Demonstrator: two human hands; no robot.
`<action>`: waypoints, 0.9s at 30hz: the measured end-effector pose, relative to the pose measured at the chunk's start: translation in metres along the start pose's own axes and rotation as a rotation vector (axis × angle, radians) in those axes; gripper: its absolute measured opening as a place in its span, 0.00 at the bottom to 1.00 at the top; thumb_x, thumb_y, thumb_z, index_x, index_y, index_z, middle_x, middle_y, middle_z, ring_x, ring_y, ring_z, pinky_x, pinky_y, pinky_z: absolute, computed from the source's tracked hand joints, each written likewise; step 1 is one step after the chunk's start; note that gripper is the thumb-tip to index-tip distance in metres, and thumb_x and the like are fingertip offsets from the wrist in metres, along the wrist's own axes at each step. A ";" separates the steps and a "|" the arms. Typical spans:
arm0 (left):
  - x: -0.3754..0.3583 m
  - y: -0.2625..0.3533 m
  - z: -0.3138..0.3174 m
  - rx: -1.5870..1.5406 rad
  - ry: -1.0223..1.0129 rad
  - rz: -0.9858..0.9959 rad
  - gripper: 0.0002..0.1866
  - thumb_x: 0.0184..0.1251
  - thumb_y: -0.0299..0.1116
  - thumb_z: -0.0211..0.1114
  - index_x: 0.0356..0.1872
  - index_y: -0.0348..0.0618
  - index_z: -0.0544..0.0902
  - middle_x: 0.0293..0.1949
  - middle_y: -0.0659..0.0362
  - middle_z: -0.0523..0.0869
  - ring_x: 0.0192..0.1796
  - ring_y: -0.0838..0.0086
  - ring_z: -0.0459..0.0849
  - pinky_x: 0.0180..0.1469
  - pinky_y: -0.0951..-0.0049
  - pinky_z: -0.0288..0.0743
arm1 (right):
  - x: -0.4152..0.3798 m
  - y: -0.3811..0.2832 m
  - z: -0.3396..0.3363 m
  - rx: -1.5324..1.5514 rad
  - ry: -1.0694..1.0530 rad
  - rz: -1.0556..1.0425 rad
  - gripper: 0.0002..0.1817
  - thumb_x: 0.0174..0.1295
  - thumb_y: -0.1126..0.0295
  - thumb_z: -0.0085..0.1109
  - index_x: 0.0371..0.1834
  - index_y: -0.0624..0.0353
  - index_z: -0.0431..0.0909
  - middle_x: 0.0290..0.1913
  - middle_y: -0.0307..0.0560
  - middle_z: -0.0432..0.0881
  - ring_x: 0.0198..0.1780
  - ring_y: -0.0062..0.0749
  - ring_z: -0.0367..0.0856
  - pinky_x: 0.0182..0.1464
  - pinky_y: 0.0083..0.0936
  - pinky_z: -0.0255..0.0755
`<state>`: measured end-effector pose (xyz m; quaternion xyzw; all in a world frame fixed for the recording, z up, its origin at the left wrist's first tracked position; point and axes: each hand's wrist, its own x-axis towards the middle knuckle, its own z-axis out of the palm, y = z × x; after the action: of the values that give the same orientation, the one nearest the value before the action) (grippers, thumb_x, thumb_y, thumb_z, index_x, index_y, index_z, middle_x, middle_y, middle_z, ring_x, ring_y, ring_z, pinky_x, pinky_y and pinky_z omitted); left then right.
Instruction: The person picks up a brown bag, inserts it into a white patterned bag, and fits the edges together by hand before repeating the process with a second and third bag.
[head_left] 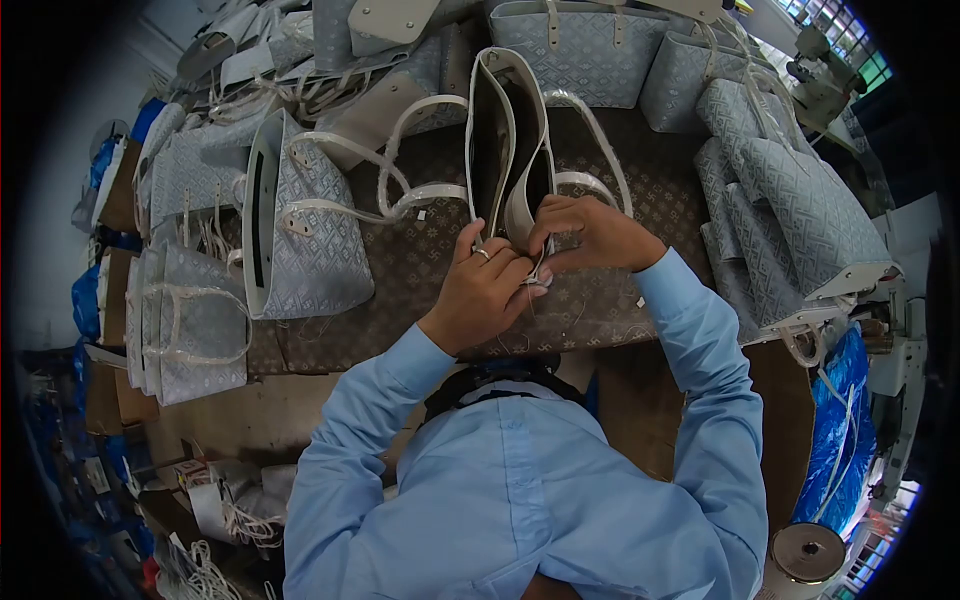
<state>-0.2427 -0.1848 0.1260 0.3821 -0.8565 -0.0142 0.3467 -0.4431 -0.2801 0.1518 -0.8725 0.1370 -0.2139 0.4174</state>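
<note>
Worktable (420, 260), patterned cover, ringed by finished bags. One open handbag (510, 140) lies mouth-up at centre, near end facing the worker for access. Left hand (485, 290) and right hand (590, 235) both curled closed, pinching that near end.

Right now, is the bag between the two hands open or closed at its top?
Open. The bag shows a dark gap between its pale rims, and the left hand and right hand grip its near end.

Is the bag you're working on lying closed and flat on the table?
No: the bag stands with its mouth open toward the camera, both hands, left and right, gripping its near rim.
</note>
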 end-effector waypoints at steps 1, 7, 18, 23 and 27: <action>0.001 -0.001 0.000 -0.032 -0.014 0.010 0.04 0.58 0.32 0.65 0.31 0.44 0.80 0.32 0.59 0.81 0.41 0.66 0.79 0.65 0.52 0.57 | -0.001 0.000 -0.001 -0.015 -0.012 0.003 0.15 0.44 0.71 0.75 0.37 0.58 0.83 0.36 0.38 0.82 0.42 0.31 0.76 0.43 0.30 0.72; -0.002 -0.005 0.010 -0.067 0.079 0.041 0.06 0.56 0.32 0.66 0.30 0.42 0.79 0.28 0.59 0.78 0.37 0.66 0.76 0.58 0.55 0.62 | -0.007 0.000 0.009 0.144 0.264 0.164 0.17 0.65 0.67 0.60 0.56 0.59 0.76 0.30 0.37 0.79 0.32 0.18 0.78 0.33 0.19 0.69; 0.008 -0.003 -0.007 0.023 -0.114 0.074 0.09 0.55 0.34 0.68 0.24 0.43 0.78 0.25 0.58 0.78 0.32 0.65 0.76 0.52 0.61 0.65 | 0.040 0.012 0.066 0.113 1.182 0.160 0.15 0.74 0.63 0.46 0.50 0.61 0.80 0.21 0.26 0.66 0.23 0.07 0.57 0.24 0.12 0.50; 0.019 -0.016 0.004 0.011 -0.115 0.310 0.13 0.56 0.36 0.69 0.18 0.43 0.77 0.19 0.57 0.78 0.26 0.67 0.76 0.47 0.65 0.68 | 0.048 0.010 0.069 0.120 1.210 0.156 0.16 0.74 0.61 0.47 0.47 0.60 0.81 0.19 0.25 0.64 0.22 0.08 0.57 0.23 0.14 0.51; 0.027 -0.026 0.008 -0.105 -0.040 0.391 0.14 0.56 0.35 0.68 0.16 0.43 0.77 0.18 0.58 0.79 0.25 0.67 0.76 0.44 0.67 0.69 | 0.061 0.015 0.071 0.102 1.221 0.110 0.16 0.74 0.61 0.47 0.44 0.60 0.81 0.17 0.27 0.64 0.21 0.09 0.58 0.23 0.15 0.53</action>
<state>-0.2434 -0.2232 0.1278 0.1898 -0.9191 0.0013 0.3453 -0.3565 -0.2675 0.1163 -0.5630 0.3860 -0.6593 0.3151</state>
